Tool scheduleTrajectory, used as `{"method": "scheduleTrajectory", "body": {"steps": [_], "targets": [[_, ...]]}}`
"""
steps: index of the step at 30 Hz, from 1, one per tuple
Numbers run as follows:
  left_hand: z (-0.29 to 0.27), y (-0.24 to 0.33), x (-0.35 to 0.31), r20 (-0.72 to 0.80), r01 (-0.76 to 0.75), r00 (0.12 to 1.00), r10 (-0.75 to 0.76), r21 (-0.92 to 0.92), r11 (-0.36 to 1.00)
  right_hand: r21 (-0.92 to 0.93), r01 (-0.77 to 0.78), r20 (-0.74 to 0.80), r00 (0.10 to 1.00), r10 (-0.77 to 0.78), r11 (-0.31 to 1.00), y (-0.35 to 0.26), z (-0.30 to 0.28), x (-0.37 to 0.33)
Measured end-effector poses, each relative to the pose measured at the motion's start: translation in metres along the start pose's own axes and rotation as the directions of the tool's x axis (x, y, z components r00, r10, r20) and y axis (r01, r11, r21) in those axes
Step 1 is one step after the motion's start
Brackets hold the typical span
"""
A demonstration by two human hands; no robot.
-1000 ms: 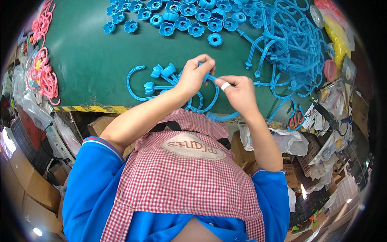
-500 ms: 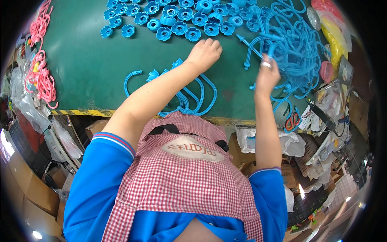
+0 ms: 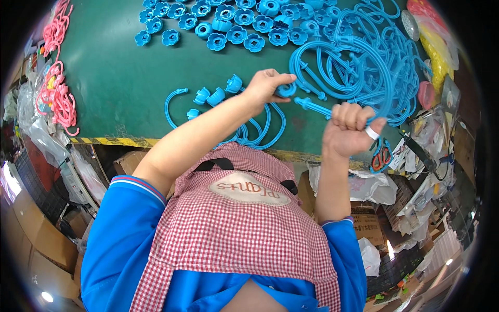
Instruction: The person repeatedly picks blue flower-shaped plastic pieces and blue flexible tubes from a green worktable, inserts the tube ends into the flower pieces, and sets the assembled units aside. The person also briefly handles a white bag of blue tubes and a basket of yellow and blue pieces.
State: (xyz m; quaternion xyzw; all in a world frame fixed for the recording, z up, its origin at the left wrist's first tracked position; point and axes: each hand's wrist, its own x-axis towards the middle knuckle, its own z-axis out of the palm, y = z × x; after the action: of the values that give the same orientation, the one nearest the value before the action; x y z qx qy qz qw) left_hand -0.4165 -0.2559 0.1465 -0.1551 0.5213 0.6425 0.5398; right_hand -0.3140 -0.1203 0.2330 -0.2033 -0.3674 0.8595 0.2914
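Note:
My left hand (image 3: 266, 87) is closed, pinching a small blue flower-shaped cup (image 3: 285, 90) between thumb and fingers. Facing it, my right hand (image 3: 347, 130) is wrapped round a blue cord (image 3: 318, 107) near one end. The cord's knobbed tip points at the cup, with a small gap between them, and the rest loops up over the pile. Beneath my left forearm lie several blue cords (image 3: 281, 125) with flower cups (image 3: 217, 96) on some ends; the forearm hides part of them.
Many loose blue flower cups (image 3: 237, 35) spread across the far side of the green table (image 3: 114, 78). A tangle of blue cords (image 3: 397, 78) lies at the right, with orange-handled scissors (image 3: 382, 157) near the edge. Pink cords (image 3: 61, 99) hang along the left side.
My left hand has come back from the loose cups, now showing a cup in its fingers. My right hand has drawn a cord nearer from the pile, bringing its end toward the left hand.

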Motion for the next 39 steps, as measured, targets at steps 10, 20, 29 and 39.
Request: {"method": "scheduleTrajectory", "body": {"steps": [10,20,29,39], "targets": [[0.017,0.009,-0.056,0.071,0.107,0.994,-0.083,-0.49,0.865,-0.105,0.108,0.205,0.975,-0.085,0.989,0.008,0.025,-0.013],[0.02,0.001,-0.086,-0.163,-0.448,0.88,0.446,0.024,0.894,0.403,-0.256,-0.162,0.925,0.344,0.879,0.03,0.02,-0.018],[-0.087,0.015,-0.063,0.237,-0.267,0.785,0.572,0.963,-0.034,-0.893,0.307,0.291,0.952,0.099,-0.329,0.091,-0.097,0.017],[-0.065,0.024,0.033,0.413,-0.251,0.562,0.717,0.911,-0.328,-0.943,0.312,0.25,0.896,0.367,-0.12,0.081,-0.099,0.034]]}}
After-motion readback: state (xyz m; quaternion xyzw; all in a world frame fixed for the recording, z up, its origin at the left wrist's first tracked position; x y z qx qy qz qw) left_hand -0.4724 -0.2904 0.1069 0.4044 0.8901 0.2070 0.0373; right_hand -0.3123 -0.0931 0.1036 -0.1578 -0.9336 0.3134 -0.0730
